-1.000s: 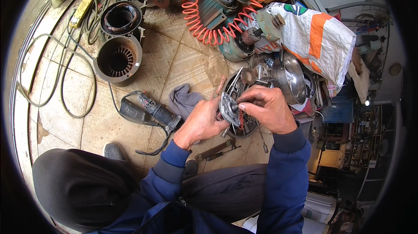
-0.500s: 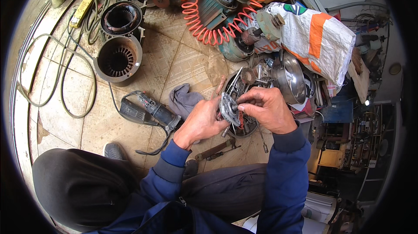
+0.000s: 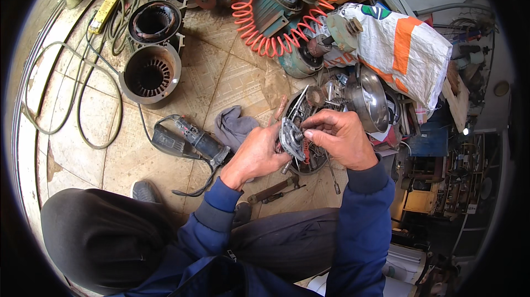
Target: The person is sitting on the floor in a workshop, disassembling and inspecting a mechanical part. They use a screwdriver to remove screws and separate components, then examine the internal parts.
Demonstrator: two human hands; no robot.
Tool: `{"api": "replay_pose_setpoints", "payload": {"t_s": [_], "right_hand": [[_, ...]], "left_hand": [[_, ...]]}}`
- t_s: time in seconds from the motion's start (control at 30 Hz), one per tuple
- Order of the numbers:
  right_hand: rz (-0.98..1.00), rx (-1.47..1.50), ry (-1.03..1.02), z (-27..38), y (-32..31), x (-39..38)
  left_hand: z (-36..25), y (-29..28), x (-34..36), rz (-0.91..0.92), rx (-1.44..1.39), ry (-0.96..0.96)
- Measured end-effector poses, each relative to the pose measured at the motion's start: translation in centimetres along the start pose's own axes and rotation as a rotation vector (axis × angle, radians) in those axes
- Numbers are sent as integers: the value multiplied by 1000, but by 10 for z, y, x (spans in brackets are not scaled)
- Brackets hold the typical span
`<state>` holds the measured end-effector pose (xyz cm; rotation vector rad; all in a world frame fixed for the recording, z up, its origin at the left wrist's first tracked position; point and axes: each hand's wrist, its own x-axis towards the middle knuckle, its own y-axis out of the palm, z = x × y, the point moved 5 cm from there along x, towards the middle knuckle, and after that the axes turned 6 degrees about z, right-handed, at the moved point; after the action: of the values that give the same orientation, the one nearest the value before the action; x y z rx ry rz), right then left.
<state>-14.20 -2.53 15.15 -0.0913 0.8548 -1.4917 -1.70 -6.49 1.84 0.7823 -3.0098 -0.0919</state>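
Note:
My left hand (image 3: 255, 152) grips a grey metal end cover (image 3: 289, 138), a roundish casting held tilted on its edge over a container of tools. My right hand (image 3: 343, 141) is closed, its thumb and fingertips pinched at the short stub in the middle of the cover. Whether a small loose piece sits between those fingertips is hidden. Beneath both hands stands the round container (image 3: 301, 172), filled with wrenches, sockets and other metal parts. A grey rag (image 3: 234, 126) lies on the floor just beyond my left hand.
To the left lie an angle grinder (image 3: 193, 138) with its cord and two motor stators (image 3: 150, 75). A coiled orange air hose (image 3: 243, 12) hangs over motor parts at the back. A white sack (image 3: 381, 48) and a steel bowl (image 3: 369, 98) stand right. A hammer (image 3: 268, 191) lies near my legs.
My right hand's fingers have shifted slightly at the stub of the cover, opening a bit more view of it. My left hand keeps its hold, and the cover stays in nearly the same place.

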Motion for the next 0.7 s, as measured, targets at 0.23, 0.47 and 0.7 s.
{"api": "replay_pose_setpoints", "payload": {"t_s": [0.23, 0.47, 0.7], "right_hand": [[-19, -9, 33, -3, -1, 1], [6, -82, -13, 0, 0, 1], [19, -120, -103, 3, 1, 0]], "left_hand": [[0, 0, 0, -6, 9, -16], [-1, -1, -1, -18, 1, -13], [2, 0, 0, -27, -1, 0]]}}
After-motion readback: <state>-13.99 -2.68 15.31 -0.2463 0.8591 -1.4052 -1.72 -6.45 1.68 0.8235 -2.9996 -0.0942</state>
